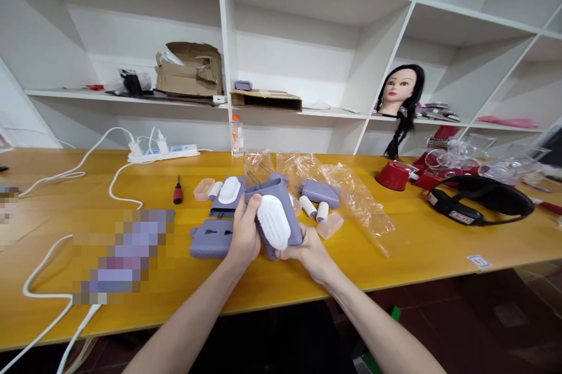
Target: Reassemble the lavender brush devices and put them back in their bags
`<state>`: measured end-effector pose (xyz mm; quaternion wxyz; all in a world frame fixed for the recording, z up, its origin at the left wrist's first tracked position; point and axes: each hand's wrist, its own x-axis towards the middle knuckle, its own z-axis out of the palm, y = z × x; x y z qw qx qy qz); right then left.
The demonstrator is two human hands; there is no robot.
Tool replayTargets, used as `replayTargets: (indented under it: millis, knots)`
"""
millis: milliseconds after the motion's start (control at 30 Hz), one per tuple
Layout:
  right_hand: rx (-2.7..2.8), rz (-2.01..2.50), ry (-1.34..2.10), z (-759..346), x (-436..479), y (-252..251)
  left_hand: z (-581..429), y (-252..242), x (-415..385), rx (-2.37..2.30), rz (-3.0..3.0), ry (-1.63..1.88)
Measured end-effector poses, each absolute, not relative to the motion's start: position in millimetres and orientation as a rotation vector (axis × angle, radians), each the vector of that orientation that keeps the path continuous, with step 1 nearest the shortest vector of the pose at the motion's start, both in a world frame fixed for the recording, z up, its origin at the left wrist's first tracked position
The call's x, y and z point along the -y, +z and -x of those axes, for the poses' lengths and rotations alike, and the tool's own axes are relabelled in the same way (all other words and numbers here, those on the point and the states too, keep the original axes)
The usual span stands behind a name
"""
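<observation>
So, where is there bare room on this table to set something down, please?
Bare yellow tabletop lies between the clear plastic bag and black headset; also beside the red-handled screwdriver. Crowded around the left hand and right hand, among lilac plastic parts.

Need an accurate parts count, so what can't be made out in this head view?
Head view, table's left: a lavender item, blurred by pixelation.
Head view, centre: the lower part of the lavender plastic housing, hidden by the left hand and right hand.
Head view, far right: a dark item, cut off by the edge.
</observation>
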<state>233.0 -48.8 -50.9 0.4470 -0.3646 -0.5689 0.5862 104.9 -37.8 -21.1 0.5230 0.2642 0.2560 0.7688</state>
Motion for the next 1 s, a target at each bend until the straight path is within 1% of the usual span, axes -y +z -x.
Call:
replayTargets:
  millis: [167, 267, 367, 467, 533, 600, 667, 733, 800, 867, 900, 1000]
  knots:
    - [1.404, 0.826, 1.554, -234, 48, -58, -105, -21, 40, -0.619, -0.775, 1.697]
    - [1.469, 0.83, 1.555, -239, 44, -55, -101, -19, 43, -0.626, -0.889, 1.696]
    - [1.595, 0.926, 1.387, -253, 38, -48, -92, -12, 47, -0.588, -1.065, 1.739]
    - [1.714, 0.97, 1.202, -269, 33, -45, -81, -6, 50, -0.448, -1.229, 1.771]
    - [1.727, 0.964, 1.181, -274, 32, -46, -78, -5, 51, -0.375, -1.276, 1.749]
    - [1.68, 0.935, 1.297, -273, 36, -48, -82, -9, 50, -0.337, -1.25, 1.686]
    - [1.619, 0.863, 1.527, -268, 42, -51, -90, -16, 47, -0.336, -1.14, 1.615]
    - [1.571, 0.791, 1.766, -261, 50, -52, -97, -23, 44, -0.389, -0.971, 1.555]
    - [1.601, 0.794, 1.881, -257, 57, -50, -102, -28, 41, -0.491, -0.772, 1.474]
    - [1.713, 0.852, 1.774, -258, 61, -40, -104, -29, 39, -0.533, -0.659, 1.419]
    - [1.775, 0.889, 1.62, -259, 62, -33, -104, -29, 39, -0.519, -0.645, 1.426]
    - [1.796, 1.057, 0.881, -259, 62, -3, -109, -26, 40, -0.427, -0.709, 1.509]
